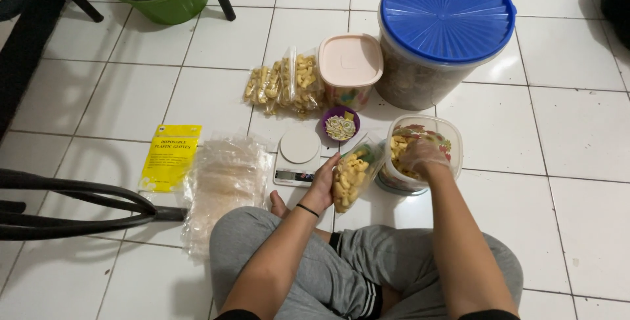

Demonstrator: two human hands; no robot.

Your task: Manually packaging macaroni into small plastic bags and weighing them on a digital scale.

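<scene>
Centrally in the head view, the left hand (323, 185) holds its grip closed around a clear bag of yellow snacks (351, 177), upright just below the kitchen scale (298, 156). Right of it, the gloved right hand (423, 157) reaches into the open clear tub (453, 144); its grip cannot be told. Filled bags (283, 87) lie above.

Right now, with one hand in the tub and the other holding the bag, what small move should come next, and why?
Probably lift the right hand out of the clear tub with some snacks and drop them into the bag. The left hand holds that bag, partly filled, beside the tub, and the scale is bare.
</scene>
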